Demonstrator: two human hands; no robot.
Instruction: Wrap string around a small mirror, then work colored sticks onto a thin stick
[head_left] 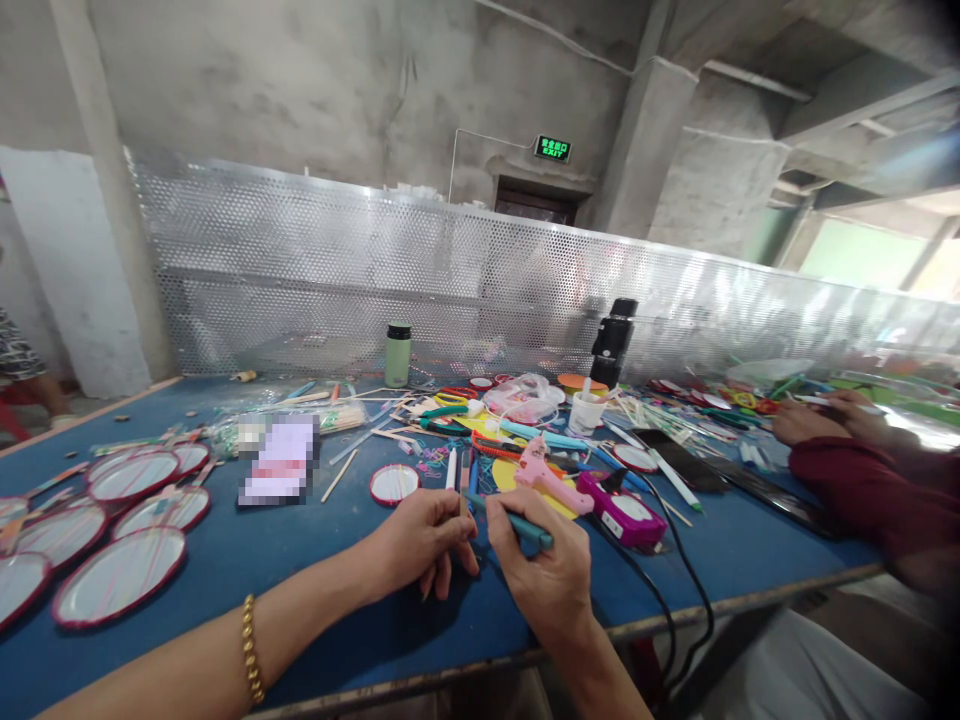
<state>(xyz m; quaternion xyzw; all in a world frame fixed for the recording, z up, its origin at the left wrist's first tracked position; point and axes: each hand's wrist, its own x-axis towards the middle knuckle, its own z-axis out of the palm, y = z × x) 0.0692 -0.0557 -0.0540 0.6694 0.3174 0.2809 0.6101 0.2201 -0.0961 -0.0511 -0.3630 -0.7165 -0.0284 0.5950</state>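
My left hand point(421, 541) rests on the blue table point(315, 560), fingers curled round a thin wooden stick point(463, 482) that points up and away. My right hand point(541, 562) is closed round a teal tube point(517, 522) whose far end meets the stick by my left fingers. A gold bracelet point(252, 650) circles my left wrist. Just beyond my hands lie a small red-rimmed round disc point(394, 484), a pink glue gun point(546, 477) and a magenta glue gun point(621, 511).
Several red-rimmed oval fans point(118, 577) lie at the left. Sticks, scissors point(448, 403), a green bottle point(397, 354), a black flask point(613, 342) and a white cup point(586, 411) crowd the back. Black cords point(679, 570) trail over the front edge. Another person's dark-red sleeve point(862, 490) lies at the right.
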